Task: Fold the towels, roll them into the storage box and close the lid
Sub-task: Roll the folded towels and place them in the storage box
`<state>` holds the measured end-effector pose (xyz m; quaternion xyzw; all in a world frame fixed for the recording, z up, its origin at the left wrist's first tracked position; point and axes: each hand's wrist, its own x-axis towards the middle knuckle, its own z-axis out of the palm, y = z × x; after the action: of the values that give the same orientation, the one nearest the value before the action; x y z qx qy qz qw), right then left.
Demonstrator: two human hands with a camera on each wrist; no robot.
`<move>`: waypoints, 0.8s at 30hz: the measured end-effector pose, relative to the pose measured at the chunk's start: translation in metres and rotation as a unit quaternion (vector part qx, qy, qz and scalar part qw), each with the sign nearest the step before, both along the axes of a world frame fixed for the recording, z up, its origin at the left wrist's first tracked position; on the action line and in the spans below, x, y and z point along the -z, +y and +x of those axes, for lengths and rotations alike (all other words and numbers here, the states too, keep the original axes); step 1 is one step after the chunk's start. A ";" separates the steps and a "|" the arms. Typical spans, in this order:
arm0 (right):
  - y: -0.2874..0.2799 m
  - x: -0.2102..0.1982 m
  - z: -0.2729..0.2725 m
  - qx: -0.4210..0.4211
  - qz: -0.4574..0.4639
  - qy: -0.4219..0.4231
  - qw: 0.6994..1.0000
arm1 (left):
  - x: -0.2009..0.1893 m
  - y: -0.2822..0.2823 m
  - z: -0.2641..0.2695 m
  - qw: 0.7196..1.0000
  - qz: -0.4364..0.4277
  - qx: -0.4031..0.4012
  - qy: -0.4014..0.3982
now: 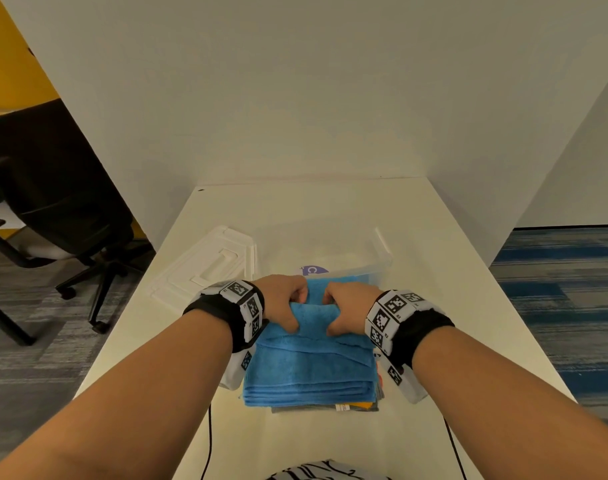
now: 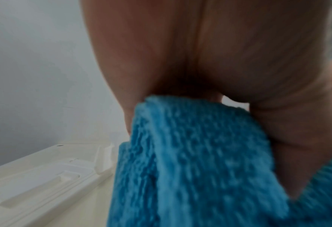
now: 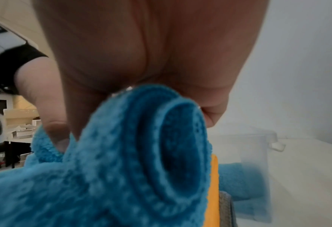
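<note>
Two hands, left [image 1: 284, 299] and right [image 1: 348, 306], curl fingers round the half-rolled blue towel [image 1: 309, 362] atop a stack on the surface (soft, light, springy): grip both roll ends.

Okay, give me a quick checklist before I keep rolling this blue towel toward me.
1. Both hands on the roll: left hand and right hand grip the blue towel. Ok.
2. Roll tight: spiral at the right end looks snug. Ok.
3. Roll even across: left end blurred. Cannot tell.
4. Storage box open: lid lies off beside it. Ok.
5. Room in box: interior mostly hidden. Cannot tell.
6. Towels underneath staying put: cannot tell.
</note>
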<state>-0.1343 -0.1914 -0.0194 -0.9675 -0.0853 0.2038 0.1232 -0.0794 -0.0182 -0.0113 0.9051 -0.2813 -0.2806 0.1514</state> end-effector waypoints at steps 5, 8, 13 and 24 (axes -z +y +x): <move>0.000 -0.004 0.002 -0.023 -0.075 -0.039 0.996 | -0.010 0.004 0.000 0.993 0.036 -0.025 0.110; 0.000 -0.006 0.004 -0.017 -0.059 -0.051 0.997 | -0.010 0.000 -0.001 0.992 0.061 -0.019 0.107; -0.007 0.001 0.006 0.001 -0.003 -0.049 0.999 | -0.013 -0.006 0.003 0.996 0.065 -0.013 0.065; -0.048 -0.012 0.038 0.058 -0.016 -0.156 0.986 | -0.030 -0.022 0.038 0.997 0.005 -0.004 -0.077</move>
<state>-0.0963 -0.2391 -0.0078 -0.9926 -0.0443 0.0448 0.1041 -0.0416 -0.0399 0.0182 0.9260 -0.2870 -0.2104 0.1260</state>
